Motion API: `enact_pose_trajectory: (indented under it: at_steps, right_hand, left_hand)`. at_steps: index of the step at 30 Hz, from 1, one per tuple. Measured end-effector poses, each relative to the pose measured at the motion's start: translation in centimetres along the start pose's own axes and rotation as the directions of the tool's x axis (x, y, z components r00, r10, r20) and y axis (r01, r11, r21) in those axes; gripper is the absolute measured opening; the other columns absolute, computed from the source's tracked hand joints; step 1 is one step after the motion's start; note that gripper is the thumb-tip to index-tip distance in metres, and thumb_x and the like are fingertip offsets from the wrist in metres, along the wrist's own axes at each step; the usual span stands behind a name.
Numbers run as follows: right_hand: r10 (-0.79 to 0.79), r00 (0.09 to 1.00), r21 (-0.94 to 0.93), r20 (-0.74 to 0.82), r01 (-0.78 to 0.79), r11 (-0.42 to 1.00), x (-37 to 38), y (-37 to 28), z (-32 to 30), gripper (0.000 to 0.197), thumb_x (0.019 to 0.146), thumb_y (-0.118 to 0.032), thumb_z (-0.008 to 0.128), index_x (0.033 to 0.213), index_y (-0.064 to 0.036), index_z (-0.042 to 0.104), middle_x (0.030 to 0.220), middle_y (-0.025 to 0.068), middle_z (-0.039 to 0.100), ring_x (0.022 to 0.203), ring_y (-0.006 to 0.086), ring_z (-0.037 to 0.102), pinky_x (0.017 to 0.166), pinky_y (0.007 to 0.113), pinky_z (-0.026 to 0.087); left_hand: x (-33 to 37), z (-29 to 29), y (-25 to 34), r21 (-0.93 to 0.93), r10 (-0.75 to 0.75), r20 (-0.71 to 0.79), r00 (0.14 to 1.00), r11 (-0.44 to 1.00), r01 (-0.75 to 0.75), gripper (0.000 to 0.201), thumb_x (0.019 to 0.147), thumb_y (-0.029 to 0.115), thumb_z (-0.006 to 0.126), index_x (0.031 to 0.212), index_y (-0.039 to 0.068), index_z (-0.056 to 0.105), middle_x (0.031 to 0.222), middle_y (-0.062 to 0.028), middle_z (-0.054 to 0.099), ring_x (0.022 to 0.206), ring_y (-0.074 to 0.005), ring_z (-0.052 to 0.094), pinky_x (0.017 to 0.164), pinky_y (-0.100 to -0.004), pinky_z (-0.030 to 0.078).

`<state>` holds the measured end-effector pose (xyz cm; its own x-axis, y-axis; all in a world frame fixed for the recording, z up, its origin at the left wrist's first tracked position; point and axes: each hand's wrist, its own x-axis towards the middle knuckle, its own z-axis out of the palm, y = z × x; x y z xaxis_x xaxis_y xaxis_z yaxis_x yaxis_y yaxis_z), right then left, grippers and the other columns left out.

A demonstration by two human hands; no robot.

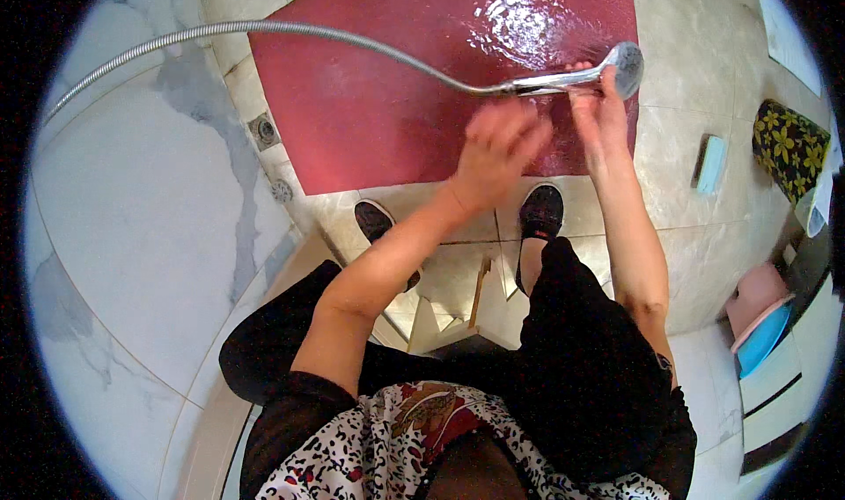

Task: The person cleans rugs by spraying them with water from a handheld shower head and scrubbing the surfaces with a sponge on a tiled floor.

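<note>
My right hand (598, 108) grips a chrome shower head (572, 79) by its neck, with the thumb and fingers on either side of the handle. The round head points toward the far right. From the handle's left end a ribbed metal hose (290, 27) arcs away to the left wall. My left hand (502, 148) is just below the handle's left end, apart from it as far as I can see, its fingers smeared by motion. Under both hands lies a red mat (352, 113) on the floor, with a shiny patch of water (524, 23) at its far side.
Pale floor tiles (678, 201) surround the mat. At the left are a marbled wall (132, 209) and two small floor drains, one a square drain (263, 131). A light-blue brush-like block (710, 164), a flowered bag (790, 142) and pink and blue basins (759, 299) stand at the right.
</note>
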<state>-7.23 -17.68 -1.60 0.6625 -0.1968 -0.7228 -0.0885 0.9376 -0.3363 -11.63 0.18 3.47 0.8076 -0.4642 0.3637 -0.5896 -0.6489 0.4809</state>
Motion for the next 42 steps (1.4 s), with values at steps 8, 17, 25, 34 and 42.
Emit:
enact_pose_trajectory:
  at_steps: [8,17,25,34,42]
  right_hand:
    - [0.116,0.784,-0.105,0.610,-0.065,0.992,1.8,2.5,2.4,0.026,0.090,-0.012,0.047,0.112,-0.0001,0.050,0.113,0.0159,0.054,0.104,0.0241,0.053,0.096,0.039,0.041]
    - [0.255,0.636,0.128,0.729,-0.492,0.861,9.2,0.9,4.6,0.041,0.089,-0.035,0.034,0.107,-0.0047,0.057,0.113,0.0149,0.058,0.106,0.0292,0.054,0.094,0.046,0.040]
    - [0.005,0.966,-0.848,0.259,0.225,0.481,5.0,3.4,-3.0,0.025,0.086,-0.021,0.054,0.101,-0.0010,0.059,0.086,0.0102,0.063,0.078,0.0266,0.062,0.071,0.038,0.050]
    - [-0.647,0.662,-0.882,0.378,0.045,-0.470,-0.4,-7.1,-11.0,0.019,0.077,-0.019,0.064,0.087,-0.0032,0.060,0.084,0.0162,0.061,0.081,0.0336,0.058,0.072,0.042,0.046]
    - [-0.715,0.660,-0.934,0.232,-0.055,-0.353,0.4,-6.8,-12.2,0.022,0.074,-0.016,0.064,0.093,-0.0062,0.060,0.089,0.0126,0.062,0.083,0.0304,0.059,0.070,0.043,0.045]
  left_hand:
    - [8.2,1.1,-5.8,0.122,-0.357,0.309,0.881,0.934,0.336,0.031,0.076,0.023,0.064,0.098,0.005,0.052,0.067,-0.0196,0.060,0.068,-0.0366,0.061,0.059,-0.0435,0.048]
    - [9.4,-2.9,-7.7,-0.012,-0.242,0.446,0.862,0.961,0.276,0.032,0.076,0.030,0.067,0.088,0.003,0.056,0.064,-0.0180,0.058,0.060,-0.0330,0.058,0.055,-0.0384,0.046]
    - [8.3,-3.4,-8.9,0.000,-0.271,0.621,0.735,0.938,0.346,0.027,0.073,0.024,0.068,0.080,0.001,0.056,0.064,-0.0187,0.056,0.062,-0.0372,0.057,0.056,-0.0393,0.043]
    - [8.9,-5.2,-13.2,-0.021,-0.315,0.476,0.821,0.929,0.368,0.031,0.073,0.027,0.067,0.081,-0.002,0.057,0.062,-0.0195,0.054,0.054,-0.0290,0.055,0.055,-0.0384,0.043]
    - [10.7,-1.6,-6.4,-0.122,-0.241,0.568,0.787,0.921,0.369,0.027,0.074,0.025,0.067,0.079,0.001,0.056,0.063,-0.0184,0.055,0.055,-0.0342,0.051,0.055,-0.0379,0.042]
